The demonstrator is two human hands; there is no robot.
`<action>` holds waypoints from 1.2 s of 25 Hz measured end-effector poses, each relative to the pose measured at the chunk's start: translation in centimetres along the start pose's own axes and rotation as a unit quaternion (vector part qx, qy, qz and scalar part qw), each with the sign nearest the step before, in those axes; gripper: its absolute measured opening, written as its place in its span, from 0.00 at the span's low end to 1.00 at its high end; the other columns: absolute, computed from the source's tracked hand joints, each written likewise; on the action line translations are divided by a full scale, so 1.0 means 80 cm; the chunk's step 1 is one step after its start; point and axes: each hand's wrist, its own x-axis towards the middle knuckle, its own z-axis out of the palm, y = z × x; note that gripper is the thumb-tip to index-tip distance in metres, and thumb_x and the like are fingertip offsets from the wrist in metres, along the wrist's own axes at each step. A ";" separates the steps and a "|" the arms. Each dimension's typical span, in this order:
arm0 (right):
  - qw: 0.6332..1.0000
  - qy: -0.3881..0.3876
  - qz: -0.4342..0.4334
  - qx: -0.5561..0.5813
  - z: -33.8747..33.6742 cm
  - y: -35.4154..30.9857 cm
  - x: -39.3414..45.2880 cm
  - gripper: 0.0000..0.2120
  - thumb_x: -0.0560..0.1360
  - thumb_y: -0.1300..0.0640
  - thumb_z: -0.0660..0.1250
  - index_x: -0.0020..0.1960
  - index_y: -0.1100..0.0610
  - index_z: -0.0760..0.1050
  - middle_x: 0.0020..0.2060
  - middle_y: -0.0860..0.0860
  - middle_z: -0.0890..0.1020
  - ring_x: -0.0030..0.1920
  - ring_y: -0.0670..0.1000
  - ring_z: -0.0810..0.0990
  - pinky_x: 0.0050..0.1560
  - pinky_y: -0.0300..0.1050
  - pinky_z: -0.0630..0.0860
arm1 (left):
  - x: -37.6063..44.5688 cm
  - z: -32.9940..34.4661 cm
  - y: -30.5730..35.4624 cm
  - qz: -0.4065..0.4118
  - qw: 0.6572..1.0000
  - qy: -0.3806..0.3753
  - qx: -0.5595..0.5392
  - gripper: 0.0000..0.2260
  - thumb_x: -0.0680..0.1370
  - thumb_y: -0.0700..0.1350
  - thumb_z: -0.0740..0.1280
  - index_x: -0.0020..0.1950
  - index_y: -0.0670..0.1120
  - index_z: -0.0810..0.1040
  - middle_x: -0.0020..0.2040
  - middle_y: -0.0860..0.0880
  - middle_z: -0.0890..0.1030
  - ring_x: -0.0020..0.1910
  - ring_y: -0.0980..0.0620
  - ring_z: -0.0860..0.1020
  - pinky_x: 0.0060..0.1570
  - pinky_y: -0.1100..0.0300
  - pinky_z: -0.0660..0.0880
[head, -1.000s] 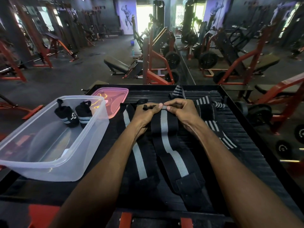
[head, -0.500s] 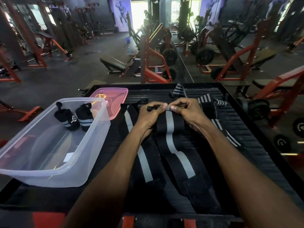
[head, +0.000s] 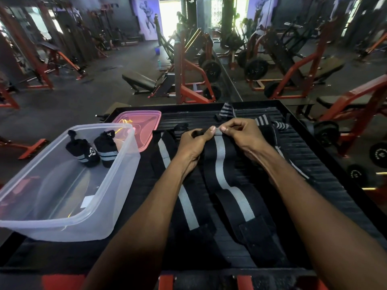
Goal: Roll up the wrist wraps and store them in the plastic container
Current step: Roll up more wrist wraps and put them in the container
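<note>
A long black wrist wrap [head: 222,176] with a grey stripe lies lengthwise on the black ribbed platform [head: 326,185]. My left hand [head: 193,144] and my right hand [head: 243,135] both pinch its far end, which is folded over into a small roll between the fingertips. A second flat wrap [head: 184,197] lies just left of it, partly under my left forearm. More striped wraps [head: 266,124] lie beyond my right hand. The clear plastic container [head: 109,197] stands at the left with two rolled wraps [head: 83,150] [head: 106,150] in its far end.
A pink lid [head: 144,122] lies behind the container. Beyond the platform's raised rim are red and black gym machines [head: 188,80], benches and weight plates [head: 326,132] on a dark floor. A mirror wall runs along the right.
Both hands stayed on the wrap's far end and drew it slightly toward me, tightening the first fold. The camera tilted a little; the near part of the wrap now bends.
</note>
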 end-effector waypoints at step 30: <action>0.998 -0.031 -0.001 -0.053 0.011 0.001 -0.005 0.08 0.80 0.54 0.67 0.49 0.57 0.83 0.42 0.51 0.84 0.44 0.48 0.82 0.47 0.48 0.79 | 0.011 -0.011 -0.009 0.132 0.989 0.030 0.065 0.09 0.73 0.36 0.75 0.47 0.49 0.85 0.50 0.50 0.86 0.54 0.50 0.83 0.59 0.55 0.79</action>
